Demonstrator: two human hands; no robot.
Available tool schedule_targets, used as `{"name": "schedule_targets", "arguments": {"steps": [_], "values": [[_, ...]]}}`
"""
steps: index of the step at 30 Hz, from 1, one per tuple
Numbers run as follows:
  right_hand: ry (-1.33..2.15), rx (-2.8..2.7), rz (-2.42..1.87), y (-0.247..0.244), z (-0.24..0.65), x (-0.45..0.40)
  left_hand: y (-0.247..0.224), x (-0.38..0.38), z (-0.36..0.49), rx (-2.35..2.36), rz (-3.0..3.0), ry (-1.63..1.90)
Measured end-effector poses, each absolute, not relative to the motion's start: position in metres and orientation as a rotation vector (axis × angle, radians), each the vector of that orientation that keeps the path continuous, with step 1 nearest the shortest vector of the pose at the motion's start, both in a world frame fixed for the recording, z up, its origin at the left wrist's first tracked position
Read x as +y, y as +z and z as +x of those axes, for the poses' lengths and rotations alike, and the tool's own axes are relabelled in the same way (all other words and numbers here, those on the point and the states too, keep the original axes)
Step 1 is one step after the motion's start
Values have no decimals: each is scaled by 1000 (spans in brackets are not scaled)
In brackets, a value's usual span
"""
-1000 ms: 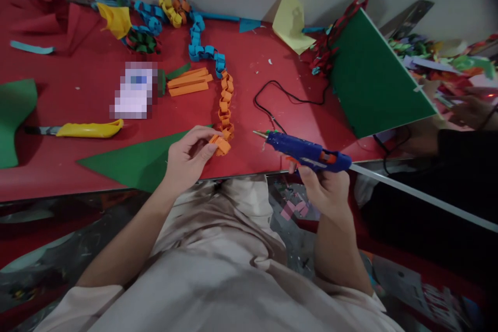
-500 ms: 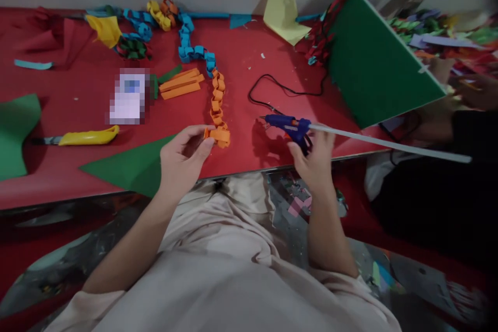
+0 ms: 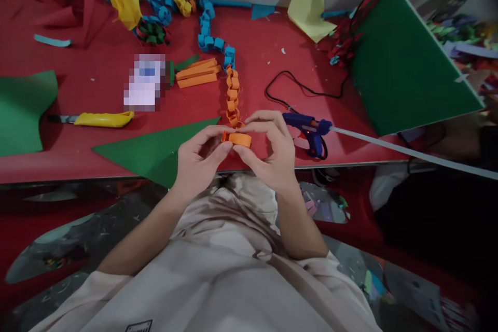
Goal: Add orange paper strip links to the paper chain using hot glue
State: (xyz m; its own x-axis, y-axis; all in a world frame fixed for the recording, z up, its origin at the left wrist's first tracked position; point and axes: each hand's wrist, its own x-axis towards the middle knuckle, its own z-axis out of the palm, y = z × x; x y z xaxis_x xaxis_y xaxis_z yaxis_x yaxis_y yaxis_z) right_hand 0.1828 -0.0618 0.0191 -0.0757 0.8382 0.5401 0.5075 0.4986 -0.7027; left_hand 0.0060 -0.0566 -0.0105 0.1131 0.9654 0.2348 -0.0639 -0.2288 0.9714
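Between my two hands, at the table's front edge, is an orange paper strip (image 3: pixel 240 139), bent into a loop at the near end of a paper chain (image 3: pixel 232 94). My left hand (image 3: pixel 200 158) pinches the strip's left end between thumb and fingers. From the right, my right hand (image 3: pixel 272 153) has its thumb and fingers closed around the loop. The chain runs away from me, orange links first, then blue ones. Just right of my right hand a blue glue gun (image 3: pixel 309 129) lies on the table, a long white glue stick (image 3: pixel 404 150) sticking out of its back.
Orange paper strips (image 3: pixel 198 73) lie left of the chain. Farther left are a yellow-handled cutter (image 3: pixel 103 120) and green paper (image 3: pixel 136 148). A green board (image 3: pixel 412 62) leans at the right, beside a dark-clothed person (image 3: pixel 428 212). The black cord (image 3: pixel 288 73) loops behind the glue gun.
My right hand has let go of the glue gun, which now lies on the table, and moved left to the orange loop. My left hand still holds the strip. The view has shifted.
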Motion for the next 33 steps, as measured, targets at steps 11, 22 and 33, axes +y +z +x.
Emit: {"name": "schedule_targets", "arguments": {"steps": [11, 22, 33], "values": [[473, -1678, -1107, 14, 174, -61, -11, -52, 0, 980, 1462, 1467], [512, -1727, -1029, 21, 178, -57, -1, -44, -15, 961, 2215, 1514], [582, -1854, -988, 18, 188, -54, 6, -45, -14, 1014, 1659, 1205]]}}
